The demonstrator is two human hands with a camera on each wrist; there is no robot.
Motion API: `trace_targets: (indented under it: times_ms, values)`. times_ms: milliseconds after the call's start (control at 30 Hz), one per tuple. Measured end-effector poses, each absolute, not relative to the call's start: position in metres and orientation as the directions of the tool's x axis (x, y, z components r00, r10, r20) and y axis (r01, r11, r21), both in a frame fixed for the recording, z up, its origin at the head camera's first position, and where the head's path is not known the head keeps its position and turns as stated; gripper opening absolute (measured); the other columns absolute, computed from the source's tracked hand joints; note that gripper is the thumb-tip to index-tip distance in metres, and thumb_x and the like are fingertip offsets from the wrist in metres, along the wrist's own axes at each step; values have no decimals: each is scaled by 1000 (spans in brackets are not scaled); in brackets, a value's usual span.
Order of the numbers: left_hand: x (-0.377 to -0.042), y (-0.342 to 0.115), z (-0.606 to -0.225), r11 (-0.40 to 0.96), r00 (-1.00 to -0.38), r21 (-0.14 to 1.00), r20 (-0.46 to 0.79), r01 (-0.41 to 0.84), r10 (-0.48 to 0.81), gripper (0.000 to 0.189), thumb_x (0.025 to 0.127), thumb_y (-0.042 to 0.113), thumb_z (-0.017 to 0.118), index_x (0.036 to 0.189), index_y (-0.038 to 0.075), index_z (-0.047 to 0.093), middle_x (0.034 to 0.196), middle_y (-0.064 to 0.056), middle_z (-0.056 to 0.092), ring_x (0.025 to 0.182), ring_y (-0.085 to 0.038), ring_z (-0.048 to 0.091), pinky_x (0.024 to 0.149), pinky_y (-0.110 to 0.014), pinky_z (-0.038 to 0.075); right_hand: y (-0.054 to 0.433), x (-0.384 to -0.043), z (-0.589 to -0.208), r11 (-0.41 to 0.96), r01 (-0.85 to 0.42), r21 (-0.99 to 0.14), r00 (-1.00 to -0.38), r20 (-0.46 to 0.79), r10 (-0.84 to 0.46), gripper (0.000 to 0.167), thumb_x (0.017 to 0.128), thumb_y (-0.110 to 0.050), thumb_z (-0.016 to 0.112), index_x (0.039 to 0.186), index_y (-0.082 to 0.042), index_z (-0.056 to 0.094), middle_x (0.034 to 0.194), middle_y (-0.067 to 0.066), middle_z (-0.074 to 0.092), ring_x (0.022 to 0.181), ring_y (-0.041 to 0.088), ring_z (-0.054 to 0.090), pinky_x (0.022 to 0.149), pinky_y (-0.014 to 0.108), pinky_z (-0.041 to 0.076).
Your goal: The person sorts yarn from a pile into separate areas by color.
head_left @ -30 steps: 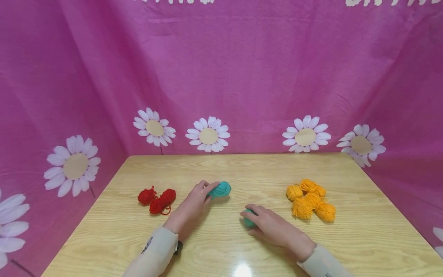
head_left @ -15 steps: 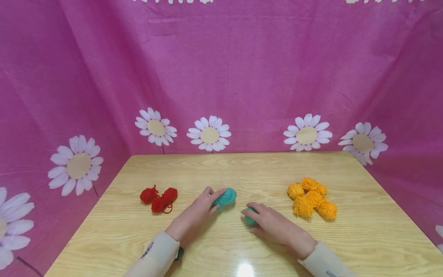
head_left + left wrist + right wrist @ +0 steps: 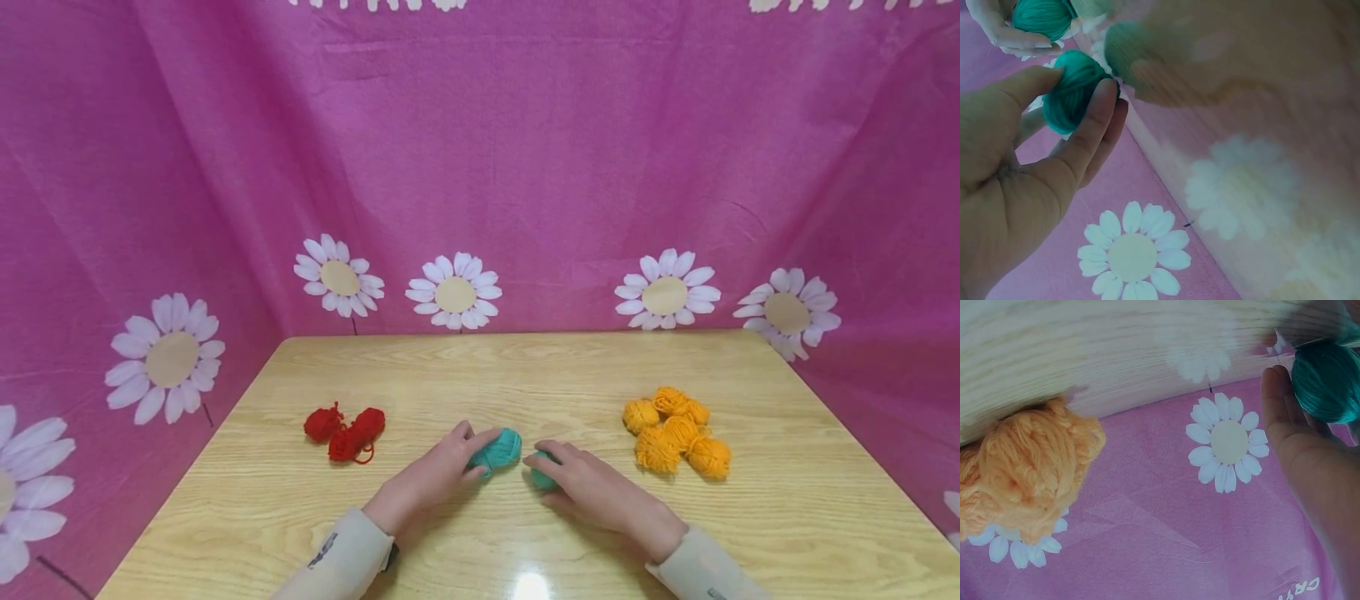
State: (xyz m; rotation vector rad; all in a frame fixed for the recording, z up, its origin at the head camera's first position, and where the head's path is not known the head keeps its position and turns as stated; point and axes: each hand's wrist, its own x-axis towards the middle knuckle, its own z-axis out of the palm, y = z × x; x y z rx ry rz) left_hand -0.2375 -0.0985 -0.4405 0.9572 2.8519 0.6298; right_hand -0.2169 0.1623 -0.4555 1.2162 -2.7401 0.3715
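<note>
My left hand (image 3: 438, 473) pinches a teal ball of yarn (image 3: 504, 450) between thumb and fingers, low over the middle of the table; the left wrist view shows the wound yarn (image 3: 1075, 90) between the fingertips. Just to its right, my right hand (image 3: 592, 493) curls round a second teal ball of yarn (image 3: 542, 475), which its fingers largely cover from above. In the right wrist view that ball (image 3: 1329, 384) sits against the palm side of the fingers. A small gap separates the two teal balls.
On the left of the wooden table (image 3: 525, 367) lie red yarn balls (image 3: 358, 435) with a loose strand. Several orange yarn balls (image 3: 679, 433) are bunched on the right. A pink cloth (image 3: 540, 183) printed with daisies hangs behind and beside the table.
My left hand has drawn its teal yarn ball nearer and to the right, close beside the other one. The right hand has stayed almost still, and the red and orange balls have not moved.
</note>
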Motion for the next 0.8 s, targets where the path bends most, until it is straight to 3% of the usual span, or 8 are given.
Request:
trace_targets:
  times_ms: [433,667,800]
  values:
    - [-236,-96,-437,753,-807,324,60,573,588,63,93,31,68,148,15,43,102,-3,50,88,-11,51,84,-30,54,163,-218,-456,666,-716,-207,-697,177,-695,53,92,-29,68,141,-18,49,142,16,51,124,31,56,100,49,52]
    - [-238,-97,-438,750,-821,361,89,554,564,61,94,35,65,148,15,43,109,-6,52,86,-9,48,78,-24,50,164,-218,-456,668,-715,-209,-699,191,-689,55,92,-34,67,141,-17,49,142,16,51,124,31,56,101,50,51]
    - [-239,-99,-435,752,-839,392,119,531,530,62,95,37,63,149,16,42,115,-7,52,92,-12,49,80,-26,52,165,-218,-453,678,-699,-225,-714,190,-673,57,93,-40,63,142,-16,47,142,15,51,125,31,55,103,51,49]
